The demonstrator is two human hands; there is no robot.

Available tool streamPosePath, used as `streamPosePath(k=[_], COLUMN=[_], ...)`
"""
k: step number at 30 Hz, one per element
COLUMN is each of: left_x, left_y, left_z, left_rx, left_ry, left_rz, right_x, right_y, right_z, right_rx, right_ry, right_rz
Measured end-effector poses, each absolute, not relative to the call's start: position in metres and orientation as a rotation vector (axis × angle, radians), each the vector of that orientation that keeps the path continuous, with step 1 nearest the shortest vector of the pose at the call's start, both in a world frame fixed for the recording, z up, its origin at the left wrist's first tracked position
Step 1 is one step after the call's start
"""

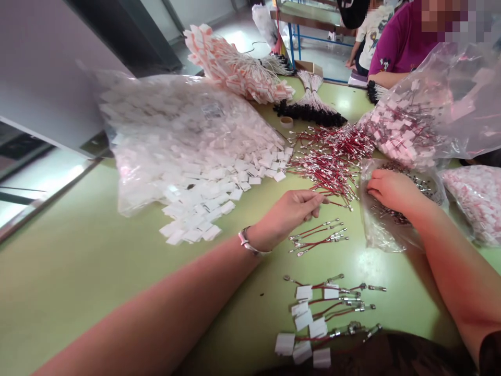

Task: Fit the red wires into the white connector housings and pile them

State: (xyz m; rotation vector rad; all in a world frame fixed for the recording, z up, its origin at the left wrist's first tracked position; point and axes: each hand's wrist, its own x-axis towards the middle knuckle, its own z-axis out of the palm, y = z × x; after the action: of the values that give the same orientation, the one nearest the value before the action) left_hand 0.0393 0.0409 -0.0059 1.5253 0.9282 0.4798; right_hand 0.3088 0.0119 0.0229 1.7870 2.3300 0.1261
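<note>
My left hand (287,213) reaches over the green table (78,271), its fingertips pinched on a red wire at the near edge of the pile of red wires with metal ends (332,156). My right hand (391,190) rests inside the mouth of a small clear bag of small metal parts (395,209); whether it holds any I cannot tell. A few loose red wires (319,237) lie just below my left hand. Closer to me lie several wires fitted with white tags (319,313).
A big clear bag spilling white tags (188,141) fills the left middle. Bundles of tagged strings (238,65) and black-ended cords (309,107) lie at the back. Bags of finished pieces (422,115) stand at right. A person in purple (403,42) sits across.
</note>
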Motion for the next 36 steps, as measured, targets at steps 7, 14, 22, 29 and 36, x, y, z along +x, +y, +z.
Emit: streamPosePath(k=[7, 14, 22, 29, 36], left_x=[0.041, 0.045, 0.041, 0.04, 0.045], left_y=[0.038, 0.033, 0.036, 0.026, 0.021], left_z=[-0.01, -0.005, -0.007, -0.004, -0.001], left_rx=[1.824, 1.886, 2.164, 2.84, 2.737], left_ry=[0.904, 0.799, 0.757, 0.681, 0.848], left_rz=[0.473, 0.508, 0.57, 0.198, 0.125], right_x=[0.279, 0.227, 0.233, 0.23, 0.238], right_y=[-0.002, -0.022, -0.019, -0.025, -0.011], right_z=[0.037, 0.018, 0.014, 0.026, 0.024], right_rx=[2.132, 2.06, 2.102, 1.983, 2.107], right_ry=[2.476, 2.923, 2.86, 2.542, 2.506], right_rz=[-0.007, -0.628, -0.913, -0.94, -0.772])
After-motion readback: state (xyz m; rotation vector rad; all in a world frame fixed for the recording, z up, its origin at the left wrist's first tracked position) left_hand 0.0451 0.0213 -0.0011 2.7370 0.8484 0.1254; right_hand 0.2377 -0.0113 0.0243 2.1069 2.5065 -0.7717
